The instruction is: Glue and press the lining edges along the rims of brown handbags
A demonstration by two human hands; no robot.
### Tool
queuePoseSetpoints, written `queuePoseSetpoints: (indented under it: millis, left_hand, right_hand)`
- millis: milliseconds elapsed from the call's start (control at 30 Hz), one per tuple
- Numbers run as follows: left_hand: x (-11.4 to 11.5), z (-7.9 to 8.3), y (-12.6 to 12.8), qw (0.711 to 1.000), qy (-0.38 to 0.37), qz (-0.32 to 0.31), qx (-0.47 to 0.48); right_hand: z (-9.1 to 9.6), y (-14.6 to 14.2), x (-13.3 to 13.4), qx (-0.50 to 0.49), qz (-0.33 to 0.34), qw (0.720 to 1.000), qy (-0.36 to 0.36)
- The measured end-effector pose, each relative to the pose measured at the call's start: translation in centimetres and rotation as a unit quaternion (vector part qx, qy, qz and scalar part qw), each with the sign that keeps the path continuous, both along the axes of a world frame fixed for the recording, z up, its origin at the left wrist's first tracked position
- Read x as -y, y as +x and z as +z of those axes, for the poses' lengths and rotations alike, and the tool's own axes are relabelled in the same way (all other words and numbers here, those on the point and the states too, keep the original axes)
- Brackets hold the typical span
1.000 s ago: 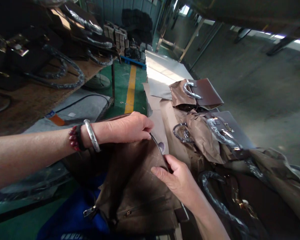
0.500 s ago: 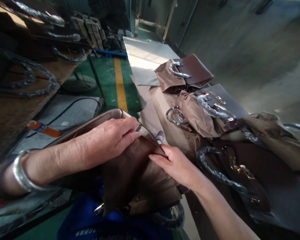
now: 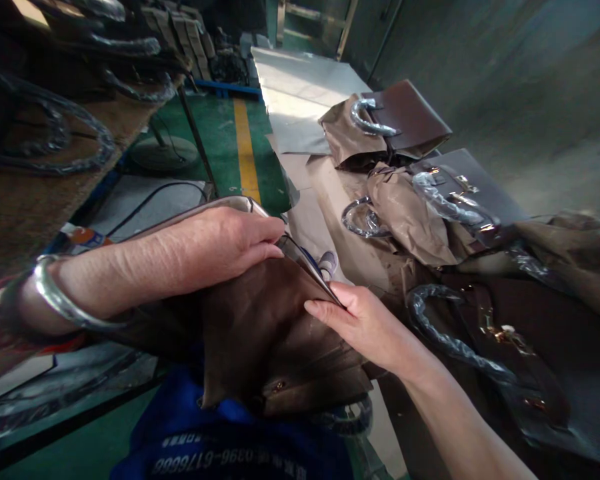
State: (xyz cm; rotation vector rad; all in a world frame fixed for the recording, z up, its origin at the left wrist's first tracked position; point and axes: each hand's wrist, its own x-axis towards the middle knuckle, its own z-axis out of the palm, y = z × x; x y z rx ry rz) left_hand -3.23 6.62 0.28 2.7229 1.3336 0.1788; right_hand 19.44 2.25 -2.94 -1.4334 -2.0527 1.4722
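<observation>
A brown handbag (image 3: 260,320) lies across my lap, over a blue apron (image 3: 180,427) with white printing. My left hand (image 3: 230,240), with a silver bangle at the wrist, pinches the bag's upper edge near a corner. Farther right along that same edge, my right hand (image 3: 357,317) grips the rim, thumb on the near side and fingers hidden behind it. The bag's plastic-wrapped handle (image 3: 350,417) hangs beneath its lower right side. What lies inside the bag is mostly hidden by my left forearm.
Several handbags with wrapped handles rest on the right: a far brown one (image 3: 405,117), a middle one (image 3: 475,180) and a near dark one (image 3: 555,340). Brown paper (image 3: 405,207) lies among them. A wooden table (image 3: 80,160) with wrapped handles stands left.
The view has shifted slightly, so the bags on the right sit farther right. Both hands keep their hold on the bag's edge, and more of the apron's printing shows.
</observation>
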Motion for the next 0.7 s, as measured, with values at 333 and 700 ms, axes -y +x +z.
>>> queuePoseSetpoints:
  millis: [333,700]
  left_hand:
    - [-1.3,-0.7,0.2,0.999,0.042,-0.024,-0.006]
    - [-1.3,-0.6,0.4,0.999,0.042,-0.019,-0.011]
  right_hand:
    - [0.1,0.1,-0.2,0.011,0.000,1.000,0.017]
    - [-0.2,0.0,0.0,0.013,-0.028,0.999,-0.010]
